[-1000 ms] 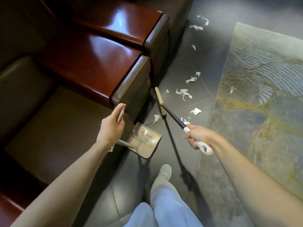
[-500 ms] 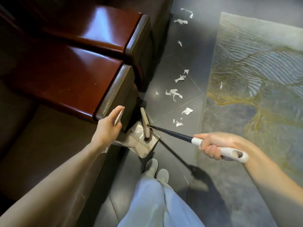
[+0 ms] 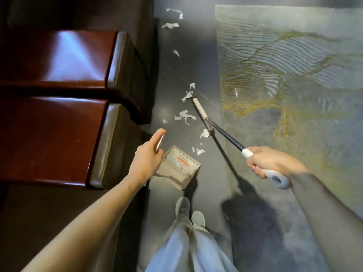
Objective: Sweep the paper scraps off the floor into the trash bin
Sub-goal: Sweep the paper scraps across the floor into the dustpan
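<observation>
Grips the broom [image 3: 225, 136] in the right hand [image 3: 270, 162], fingers [image 3: 257, 170] clenched round its white end. Pinches in the left hand [image 3: 146, 160] a thin bar, probably the dustpan [image 3: 181, 170] handle. Leaves scraps [image 3: 184, 117] on the floor [image 3: 176, 75] just left of the broom head, beyond the dustpan mouth; wants a stroke back toward it.

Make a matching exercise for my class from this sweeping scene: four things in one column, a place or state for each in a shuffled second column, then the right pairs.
Column one
1. dustpan
2. broom head
3. right hand
4. rug

Column two
A. grips the broom handle
B. carries one lone paper scrap
C. lies beside the scrap cluster
D. sits just ahead of the shoes, held by the left hand

Pairs: 1-D, 2-C, 3-A, 4-B
</observation>
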The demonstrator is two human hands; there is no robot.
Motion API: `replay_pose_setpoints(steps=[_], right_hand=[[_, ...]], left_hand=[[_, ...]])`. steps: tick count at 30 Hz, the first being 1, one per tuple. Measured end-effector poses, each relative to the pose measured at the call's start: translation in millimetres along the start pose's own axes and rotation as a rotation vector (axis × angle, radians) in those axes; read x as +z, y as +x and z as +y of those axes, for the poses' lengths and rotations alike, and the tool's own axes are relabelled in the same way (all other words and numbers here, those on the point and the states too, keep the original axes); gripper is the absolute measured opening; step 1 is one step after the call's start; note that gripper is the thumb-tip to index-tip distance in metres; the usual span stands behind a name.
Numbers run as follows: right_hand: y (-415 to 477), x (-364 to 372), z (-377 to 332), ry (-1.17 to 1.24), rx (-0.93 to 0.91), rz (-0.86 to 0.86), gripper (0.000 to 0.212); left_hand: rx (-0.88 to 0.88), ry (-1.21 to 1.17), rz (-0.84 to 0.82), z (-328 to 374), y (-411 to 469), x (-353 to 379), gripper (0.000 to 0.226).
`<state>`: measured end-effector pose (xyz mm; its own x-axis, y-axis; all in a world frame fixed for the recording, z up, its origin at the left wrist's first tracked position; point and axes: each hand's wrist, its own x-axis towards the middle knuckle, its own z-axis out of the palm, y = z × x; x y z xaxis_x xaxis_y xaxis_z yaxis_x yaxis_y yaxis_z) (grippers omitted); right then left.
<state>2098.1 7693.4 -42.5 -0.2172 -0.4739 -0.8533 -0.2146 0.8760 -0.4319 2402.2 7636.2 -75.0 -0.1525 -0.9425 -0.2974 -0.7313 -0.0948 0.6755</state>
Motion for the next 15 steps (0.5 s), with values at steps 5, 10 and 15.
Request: replay_pose_setpoints(steps=[5,10,15], right_hand=[[45,26,39,-0.017,0.298,-0.054,0.021],[30,57,69,-0.037,0.300,-0.086,0.031],[-11,49,59,0.014,0.347,-0.262,0.050]], left_hand=[[0.051,0.011,-0.013,10,26,11,0.055],[0.079,-0.035,0.018,16,42,7,0.056],[0.059,-0.065,0.023,31,55,10,0.056]])
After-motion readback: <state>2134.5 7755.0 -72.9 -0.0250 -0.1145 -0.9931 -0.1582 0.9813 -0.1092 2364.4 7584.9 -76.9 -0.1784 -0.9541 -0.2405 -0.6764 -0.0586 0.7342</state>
